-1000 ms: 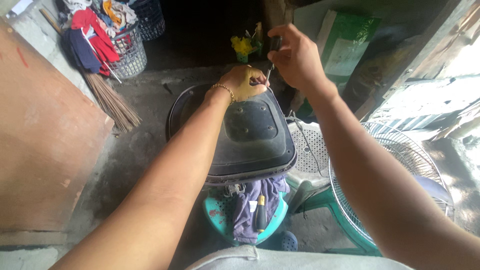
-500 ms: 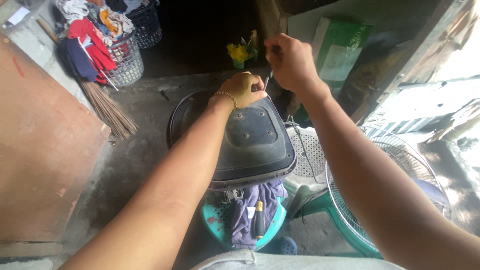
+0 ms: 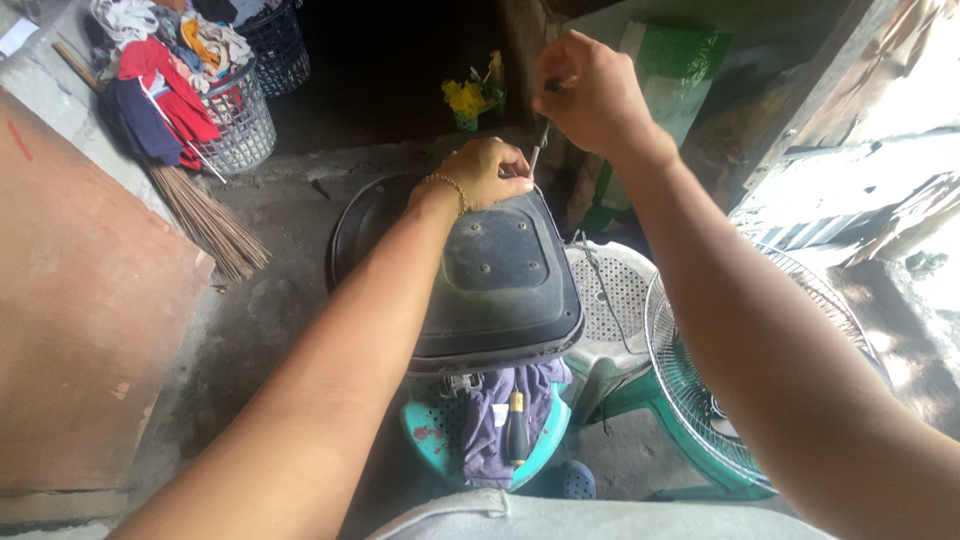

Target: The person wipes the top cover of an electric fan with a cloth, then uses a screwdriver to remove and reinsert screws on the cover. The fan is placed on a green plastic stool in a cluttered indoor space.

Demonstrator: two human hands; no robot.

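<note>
A dark plastic appliance housing lies with its flat underside up on a teal stool. My left hand rests on its far edge, fingers pinched at the rim; a gold bracelet is on that wrist. My right hand is closed around the handle of a screwdriver, whose thin shaft points down to the housing's far edge right beside my left fingers.
A second screwdriver lies on a purple cloth on the stool. A white perforated stool and a wire fan guard stand right. A wire basket of clothes, a broom and a brown board are left.
My right hand with the screwdriver has come down slightly closer to the housing's edge. My left hand has kept its place on the rim.
</note>
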